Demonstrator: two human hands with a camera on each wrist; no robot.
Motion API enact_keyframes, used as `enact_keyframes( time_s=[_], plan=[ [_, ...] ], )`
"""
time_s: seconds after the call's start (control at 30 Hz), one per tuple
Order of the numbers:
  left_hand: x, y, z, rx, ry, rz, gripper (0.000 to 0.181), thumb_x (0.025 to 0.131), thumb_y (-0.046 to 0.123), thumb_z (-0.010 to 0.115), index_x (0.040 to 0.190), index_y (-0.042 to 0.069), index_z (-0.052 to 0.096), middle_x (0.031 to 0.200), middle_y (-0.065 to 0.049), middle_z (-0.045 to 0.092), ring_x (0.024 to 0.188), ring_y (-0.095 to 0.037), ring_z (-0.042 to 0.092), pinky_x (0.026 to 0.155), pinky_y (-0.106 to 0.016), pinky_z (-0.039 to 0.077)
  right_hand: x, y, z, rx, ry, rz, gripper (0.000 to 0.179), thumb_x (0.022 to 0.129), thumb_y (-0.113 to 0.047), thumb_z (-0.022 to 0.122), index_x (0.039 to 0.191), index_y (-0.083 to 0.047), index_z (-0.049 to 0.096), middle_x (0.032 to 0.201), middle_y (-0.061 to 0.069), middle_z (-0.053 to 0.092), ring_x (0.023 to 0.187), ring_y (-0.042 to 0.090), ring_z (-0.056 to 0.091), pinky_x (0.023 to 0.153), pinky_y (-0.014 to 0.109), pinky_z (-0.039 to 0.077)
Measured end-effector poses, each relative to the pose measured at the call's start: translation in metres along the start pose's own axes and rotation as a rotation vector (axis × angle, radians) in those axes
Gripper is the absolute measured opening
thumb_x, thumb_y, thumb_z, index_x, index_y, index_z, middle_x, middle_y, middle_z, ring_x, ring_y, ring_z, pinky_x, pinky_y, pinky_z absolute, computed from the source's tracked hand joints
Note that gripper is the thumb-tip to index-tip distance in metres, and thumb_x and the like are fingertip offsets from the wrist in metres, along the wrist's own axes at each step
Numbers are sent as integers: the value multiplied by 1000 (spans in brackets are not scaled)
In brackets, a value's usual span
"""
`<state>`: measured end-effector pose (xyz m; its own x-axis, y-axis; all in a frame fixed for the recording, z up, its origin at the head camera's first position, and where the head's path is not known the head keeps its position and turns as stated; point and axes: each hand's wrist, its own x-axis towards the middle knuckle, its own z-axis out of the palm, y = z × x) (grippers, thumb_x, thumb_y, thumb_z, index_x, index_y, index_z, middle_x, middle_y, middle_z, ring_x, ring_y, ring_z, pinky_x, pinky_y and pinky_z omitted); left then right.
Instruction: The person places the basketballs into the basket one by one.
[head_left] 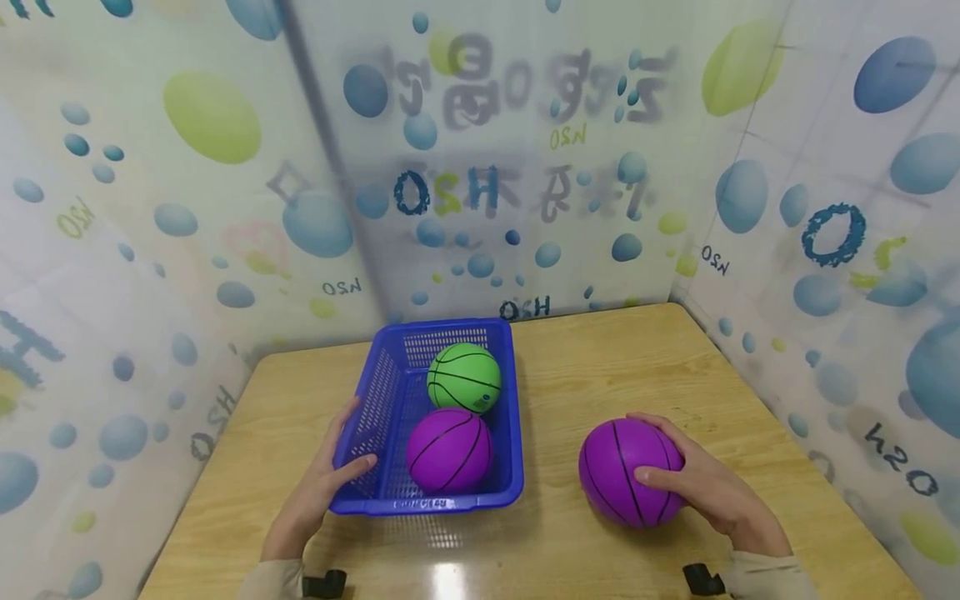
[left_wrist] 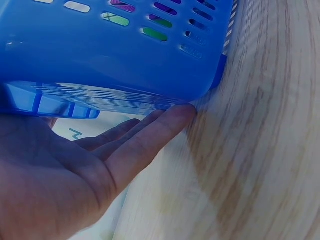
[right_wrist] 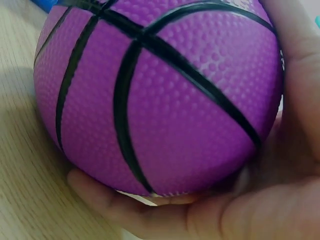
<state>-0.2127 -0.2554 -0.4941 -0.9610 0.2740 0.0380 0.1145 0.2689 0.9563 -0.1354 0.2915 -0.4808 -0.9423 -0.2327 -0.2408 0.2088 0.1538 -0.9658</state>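
Observation:
My left hand (head_left: 326, 479) holds the left side of a blue plastic basket (head_left: 517, 417), its thumb over the rim and its fingers along the outer wall. In the left wrist view, extended fingers (left_wrist: 145, 137) touch the basket's outside near its lower edge. Inside the basket, a green ball (head_left: 463, 377) with black lines sits behind a purple ball (head_left: 450, 452). To the right of the basket, my right hand (head_left: 708, 479) grips a second purple ball (head_left: 626, 471) from its right side. The right wrist view shows fingers and thumb curved around this ball (right_wrist: 185, 110).
A light wooden table (head_left: 592, 367) lies under everything. Patterned curtains (head_left: 480, 250) with blue and green spots hang along its back and both sides. Slotted openings (left_wrist: 155, 34) run through the basket's wall.

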Motion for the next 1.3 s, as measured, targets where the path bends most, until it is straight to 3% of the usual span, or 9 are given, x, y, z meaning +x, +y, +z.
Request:
enact_keyframes(
  time_s=[0.4,0.6,0.77,1.0,1.3],
  plan=[
    [-3,0,-2,8,5,-23,85,100,17,65,166,36,14,173,-8,7,151,-47,20,114,-71,21,-3,-2,-2,45,-65,49,84,96,-19,72,163,-32,23,161,28,17,129,46,52,90,57,56],
    [-2,0,-1,8,3,-2,86,100,17,65,167,34,14,173,-7,6,152,-45,19,115,-70,18,-2,-3,-3,58,-47,20,82,97,-18,71,163,-29,24,160,28,19,127,45,53,91,56,56],
    [0,0,0,0,-1,5,86,100,16,65,167,34,13,173,-7,6,153,-44,17,116,-71,15,1,-11,-7,27,30,-60,82,96,-18,72,162,-27,25,159,27,21,126,46,53,90,53,57],
    [0,1,0,-8,-2,5,85,101,14,64,167,34,14,172,-8,7,152,-44,19,116,-70,17,10,-33,-15,-24,162,-224,82,95,-14,73,161,-34,28,159,20,22,132,52,43,88,46,58],
    [-1,3,2,4,-1,3,85,101,16,64,167,33,13,173,-12,5,151,-46,20,115,-70,20,26,-95,-22,-49,295,-422,91,91,-4,75,162,-35,29,158,8,26,130,39,42,84,31,59]
  ],
)
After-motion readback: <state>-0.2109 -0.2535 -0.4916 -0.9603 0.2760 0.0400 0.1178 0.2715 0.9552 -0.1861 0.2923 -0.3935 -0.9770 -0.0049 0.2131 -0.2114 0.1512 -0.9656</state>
